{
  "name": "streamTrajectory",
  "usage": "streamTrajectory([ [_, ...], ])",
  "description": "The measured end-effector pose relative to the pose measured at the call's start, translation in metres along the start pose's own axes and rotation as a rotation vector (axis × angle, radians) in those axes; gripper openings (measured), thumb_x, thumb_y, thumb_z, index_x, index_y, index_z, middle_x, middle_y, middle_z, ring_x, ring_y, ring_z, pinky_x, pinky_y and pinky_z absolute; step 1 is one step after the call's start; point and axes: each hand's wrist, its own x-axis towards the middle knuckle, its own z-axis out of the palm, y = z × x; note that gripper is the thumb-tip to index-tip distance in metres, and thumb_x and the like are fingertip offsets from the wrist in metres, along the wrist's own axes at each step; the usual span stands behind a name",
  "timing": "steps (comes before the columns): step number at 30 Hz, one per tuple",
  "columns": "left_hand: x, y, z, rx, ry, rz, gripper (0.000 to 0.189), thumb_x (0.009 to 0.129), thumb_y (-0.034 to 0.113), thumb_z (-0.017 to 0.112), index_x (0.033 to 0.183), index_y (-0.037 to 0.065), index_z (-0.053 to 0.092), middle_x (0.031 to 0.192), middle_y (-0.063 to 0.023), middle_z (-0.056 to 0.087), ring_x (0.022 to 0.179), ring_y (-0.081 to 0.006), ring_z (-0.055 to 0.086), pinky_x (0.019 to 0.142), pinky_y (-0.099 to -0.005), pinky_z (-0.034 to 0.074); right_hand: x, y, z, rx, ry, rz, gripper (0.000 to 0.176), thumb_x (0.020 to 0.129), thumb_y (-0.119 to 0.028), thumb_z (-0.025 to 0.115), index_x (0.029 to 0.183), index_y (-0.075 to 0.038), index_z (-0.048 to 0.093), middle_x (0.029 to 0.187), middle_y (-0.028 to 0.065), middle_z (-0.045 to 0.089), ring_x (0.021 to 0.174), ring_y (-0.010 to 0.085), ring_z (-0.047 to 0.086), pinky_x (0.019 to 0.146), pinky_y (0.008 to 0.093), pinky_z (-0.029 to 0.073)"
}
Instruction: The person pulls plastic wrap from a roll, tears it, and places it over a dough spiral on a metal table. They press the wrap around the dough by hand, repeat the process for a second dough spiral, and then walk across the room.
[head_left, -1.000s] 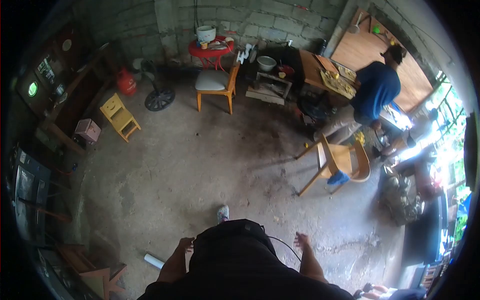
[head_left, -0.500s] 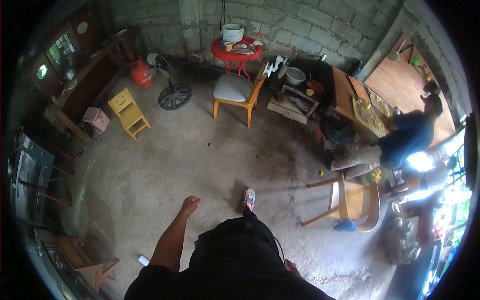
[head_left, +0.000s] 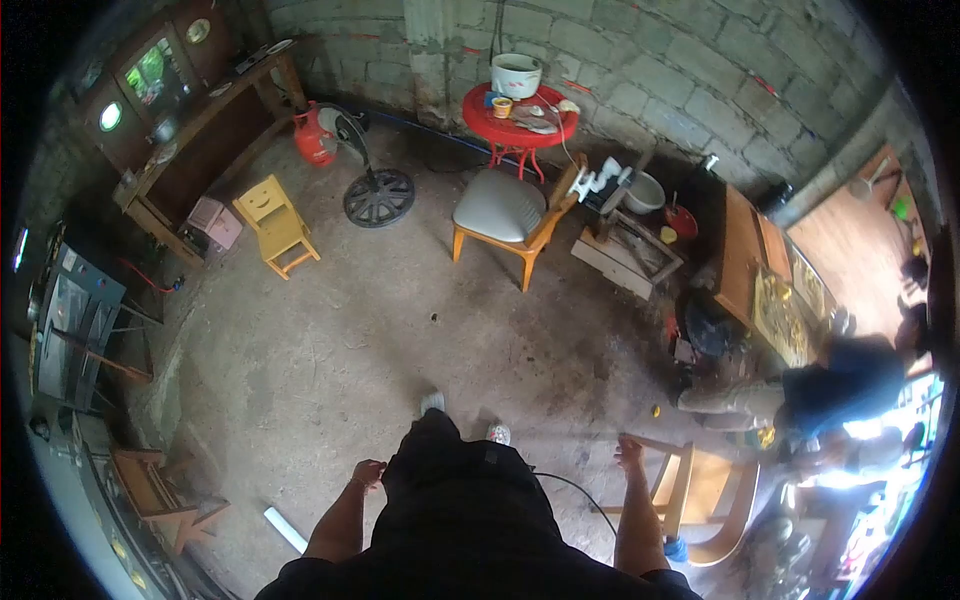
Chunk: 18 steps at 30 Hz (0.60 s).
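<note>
My left hand (head_left: 369,474) hangs beside my left thigh, fingers loosely bent and slightly apart, holding nothing. On the other side my right hand (head_left: 629,454) is held out from my body, bare, with its fingers apart. In this view it overlaps the end of a leg of a tipped wooden chair (head_left: 705,490). Blue cloth (head_left: 676,550) shows at that chair's lower part. A dark cord (head_left: 575,485) curves from my waist towards my right arm. My two shoes (head_left: 432,402) point forward on the concrete floor.
Ahead stand a grey-seated chair (head_left: 497,206), a red table (head_left: 508,128) with a white pot, a fan base (head_left: 380,198) and a small yellow chair (head_left: 276,232). A person (head_left: 845,385) is by the workbench (head_left: 748,255) at right. A white tube (head_left: 286,529) lies at left.
My left hand has drawn back towards my thigh, and my right hand has come forward into plain sight. My other foot now leads. The view has shifted, and the surroundings appear nearer.
</note>
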Motion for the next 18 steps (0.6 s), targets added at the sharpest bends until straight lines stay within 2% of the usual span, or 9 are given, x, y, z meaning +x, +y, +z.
streamTrajectory([
  [2,0.015,0.019,-0.004,-0.109,-0.006,-0.071,0.042,0.099,0.042,0.074,0.133,0.017,0.074,0.114,-0.0105,0.080,0.107,-0.0303,0.076,0.084,-0.0547,0.064,0.020,-0.045,0.008,-0.034,0.037,-0.035,0.036,0.102,-0.041,0.073,0.122,-0.011,0.074,0.091,0.0058,0.073,0.068,0.0205,0.069,0.054,0.0384,0.053],
  [5,0.076,0.034,-0.023,0.799,-0.035,0.496,0.041,0.094,0.037,0.073,0.133,0.026,0.075,0.117,-0.0091,0.081,0.111,-0.0334,0.076,0.094,-0.0516,0.063,0.063,-0.063,0.027,-0.032,0.015,0.071,0.036,0.105,-0.043,0.065,0.126,-0.014,0.072,0.094,0.0059,0.073,0.074,0.0236,0.071,0.060,0.0440,0.055],
  [6,0.084,0.056,-0.031,0.996,-0.052,0.502,0.042,0.090,0.036,0.071,0.132,0.031,0.075,0.118,-0.0081,0.081,0.115,-0.0353,0.074,0.099,-0.0479,0.061,0.093,-0.035,0.035,-0.002,-0.054,0.165,0.038,0.105,-0.044,0.062,0.129,-0.016,0.071,0.097,0.0068,0.074,0.079,0.0259,0.072,0.064,0.0466,0.056],
  [9,0.133,0.098,-0.069,0.825,-0.038,0.512,0.043,0.089,0.037,0.072,0.131,0.025,0.075,0.121,-0.0083,0.080,0.115,-0.0348,0.074,0.099,-0.0479,0.061,0.095,-0.055,0.086,-0.178,-0.136,0.369,0.047,0.107,-0.049,0.054,0.145,-0.022,0.061,0.115,0.0116,0.075,0.104,0.0369,0.074,0.087,0.0585,0.059],
  [10,0.166,0.091,-0.082,0.695,0.105,0.788,0.044,0.091,0.038,0.076,0.130,0.018,0.075,0.117,-0.0100,0.080,0.106,-0.0340,0.077,0.094,-0.0518,0.062,0.088,-0.076,0.102,-0.161,-0.264,0.454,0.051,0.108,-0.050,0.055,0.149,-0.020,0.058,0.124,0.0133,0.073,0.112,0.0390,0.073,0.095,0.0602,0.057],
  [11,0.173,0.108,-0.095,0.366,0.084,0.521,0.043,0.093,0.039,0.076,0.130,0.017,0.074,0.115,-0.0103,0.080,0.102,-0.0329,0.077,0.090,-0.0526,0.063,0.077,-0.093,0.116,-0.145,-0.388,0.547,0.056,0.108,-0.052,0.056,0.153,-0.019,0.054,0.133,0.0150,0.072,0.121,0.0411,0.071,0.102,0.0619,0.055],
  [13,0.173,0.168,-0.135,-0.268,0.030,-0.031,0.042,0.097,0.041,0.076,0.128,0.013,0.074,0.111,-0.0109,0.079,0.095,-0.0306,0.078,0.082,-0.0541,0.064,0.050,-0.120,0.165,-0.164,-0.234,0.513,0.071,0.103,-0.057,0.067,0.154,-0.010,0.050,0.144,0.0208,0.066,0.130,0.0498,0.065,0.103,0.0682,0.053],
  [17,0.225,0.232,-0.216,-0.157,0.044,-0.060,0.039,0.102,0.044,0.073,0.125,0.013,0.073,0.088,-0.0076,0.076,0.078,-0.0257,0.077,0.065,-0.0471,0.063,0.044,-0.214,0.231,-0.216,-0.250,0.478,0.072,0.108,-0.057,0.060,0.159,-0.008,0.047,0.155,0.0253,0.059,0.134,0.0525,0.062,0.107,0.0682,0.051],
  [18,0.275,0.214,-0.233,0.273,0.063,0.198,0.039,0.104,0.045,0.070,0.121,0.011,0.075,0.083,-0.0079,0.075,0.073,-0.0262,0.077,0.063,-0.0472,0.063,0.057,-0.223,0.241,-0.227,-0.257,0.454,0.068,0.109,-0.054,0.060,0.158,-0.007,0.048,0.152,0.0273,0.061,0.129,0.0520,0.065,0.105,0.0669,0.054],
])
